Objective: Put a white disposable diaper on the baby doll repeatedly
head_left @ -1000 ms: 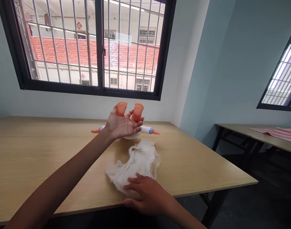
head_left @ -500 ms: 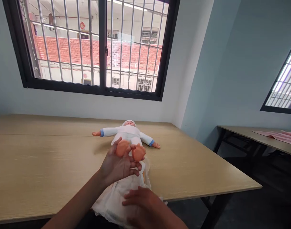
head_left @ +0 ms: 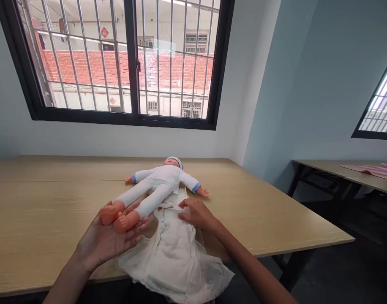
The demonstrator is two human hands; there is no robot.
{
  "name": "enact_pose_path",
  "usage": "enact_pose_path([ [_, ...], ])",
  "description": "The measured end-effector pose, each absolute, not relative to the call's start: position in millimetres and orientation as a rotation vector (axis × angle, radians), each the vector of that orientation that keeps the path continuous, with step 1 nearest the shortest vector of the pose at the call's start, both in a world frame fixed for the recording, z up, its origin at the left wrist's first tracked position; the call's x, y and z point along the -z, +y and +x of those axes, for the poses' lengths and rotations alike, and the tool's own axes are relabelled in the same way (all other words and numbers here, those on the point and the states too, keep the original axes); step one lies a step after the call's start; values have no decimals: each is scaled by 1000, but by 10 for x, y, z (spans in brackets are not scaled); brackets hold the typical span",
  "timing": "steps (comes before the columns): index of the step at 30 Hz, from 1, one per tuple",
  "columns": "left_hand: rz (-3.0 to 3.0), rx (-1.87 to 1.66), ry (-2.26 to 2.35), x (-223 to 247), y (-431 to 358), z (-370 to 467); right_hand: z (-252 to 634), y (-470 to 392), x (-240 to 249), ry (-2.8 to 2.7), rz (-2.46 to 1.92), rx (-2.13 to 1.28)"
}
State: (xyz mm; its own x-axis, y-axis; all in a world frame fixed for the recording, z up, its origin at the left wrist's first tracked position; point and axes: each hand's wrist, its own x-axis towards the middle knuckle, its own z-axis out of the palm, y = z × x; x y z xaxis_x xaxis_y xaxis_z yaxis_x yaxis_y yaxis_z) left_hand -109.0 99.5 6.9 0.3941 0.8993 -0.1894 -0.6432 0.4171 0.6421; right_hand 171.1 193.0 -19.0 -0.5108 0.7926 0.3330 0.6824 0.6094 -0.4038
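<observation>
Cradling doll's feet (head_left: 119, 215) in open left hand (head_left: 106, 240), legs swung aside; doll (head_left: 158, 183) lying on table (head_left: 276, 219). Right hand (head_left: 195, 213) pressing flat on white dress (head_left: 177, 253). Next, probably: sliding dress under, needing a lift.

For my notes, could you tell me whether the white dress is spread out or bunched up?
Spread out: the white dress lies flat along the table, its hem over the near edge.
</observation>
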Motion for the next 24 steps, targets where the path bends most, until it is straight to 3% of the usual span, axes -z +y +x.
enact_pose_path([
  [8, 607, -1021, 479, 215, 1057, -1099, 1792, 2242, 240, -2308, -1097, -333],
  [14, 630, -1050, 290, 394, 1084, -909, 1666, 2462, 339, -2351, -986, -605],
  [24, 635, -1004, 138, 455, 1114, -927, 1628, 2445, 303, -2179, -1256, -331],
])
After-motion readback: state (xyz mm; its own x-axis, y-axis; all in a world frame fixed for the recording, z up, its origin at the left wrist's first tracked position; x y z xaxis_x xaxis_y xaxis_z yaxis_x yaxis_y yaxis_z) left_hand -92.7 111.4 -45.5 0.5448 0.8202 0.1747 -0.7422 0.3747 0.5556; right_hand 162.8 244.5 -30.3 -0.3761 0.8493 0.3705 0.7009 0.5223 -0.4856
